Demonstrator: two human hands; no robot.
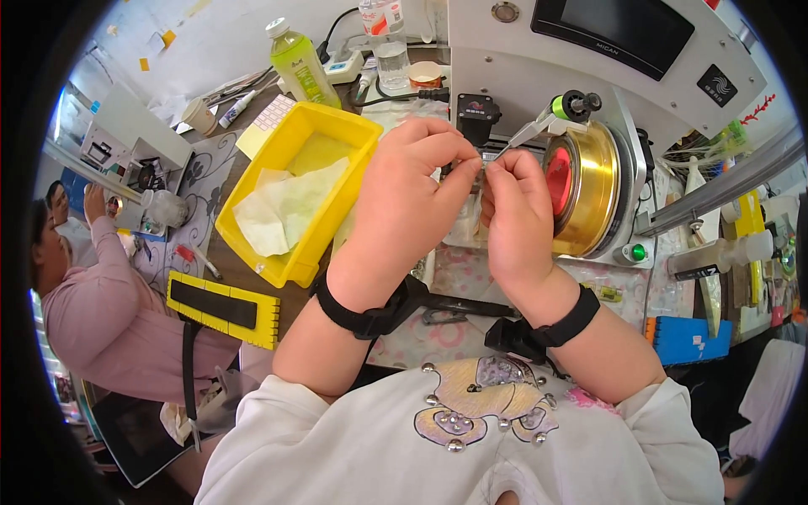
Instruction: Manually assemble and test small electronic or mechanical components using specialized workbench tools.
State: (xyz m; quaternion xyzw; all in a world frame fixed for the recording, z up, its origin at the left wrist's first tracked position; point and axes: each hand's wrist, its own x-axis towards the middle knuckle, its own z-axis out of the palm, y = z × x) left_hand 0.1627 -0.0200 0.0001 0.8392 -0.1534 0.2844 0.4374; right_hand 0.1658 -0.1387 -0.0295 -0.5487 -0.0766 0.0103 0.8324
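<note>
My left hand (408,189) and my right hand (519,215) are raised close together in front of a white bench machine (539,63). On each, thumb and forefinger are pinched, and the fingertips almost meet. Whatever lies between them is too small to make out. Just right of my right hand is a gold metal drum (596,189) with a red centre. A thin arm with a black and green roller (575,105) sticks out above it. To the left of my left hand stands a yellow plastic tray (231,215) with crumpled white tissue (273,210) inside.
Behind the tray stand a green drink bottle (301,63), a clear water bottle (389,50) and a white power strip (343,67). A yellow toothed holder (265,324) lies at the table's left edge, a blue one (694,339) at the right. A co-worker in pink (118,311) sits at left.
</note>
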